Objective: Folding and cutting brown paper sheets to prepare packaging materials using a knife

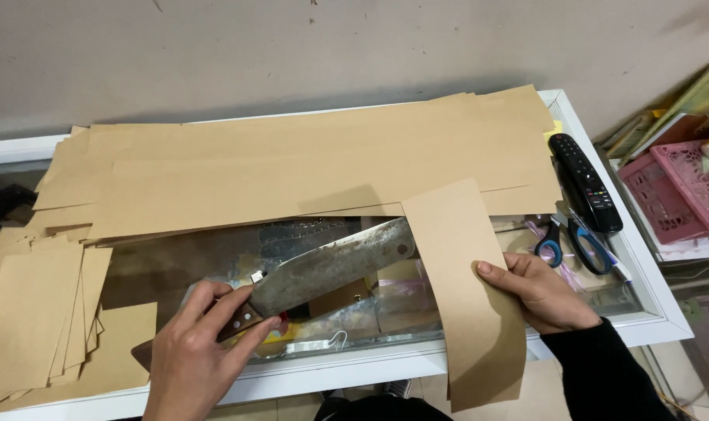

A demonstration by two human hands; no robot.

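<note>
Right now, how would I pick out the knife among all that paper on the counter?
Look at the white-framed glass counter covered with brown paper sheets. On the bare glass near its front edge lies the broad, tarnished steel cleaver with a dark wooden handle, the left hand around its handle. It is the only metal thing there, lying beside the brown paper strip held by the right hand.

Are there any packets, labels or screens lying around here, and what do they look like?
No screens or signs in view.
Small cardboard box: under the glass top, behind the knife held by the left hand; brown, boxy.
Clear plastic packets: under the glass beside the box; see-through, contents unclear.
Remote control: right end of the counter, long, black, coloured buttons.
The right hand holds a brown paper strip, unprinted.
</note>
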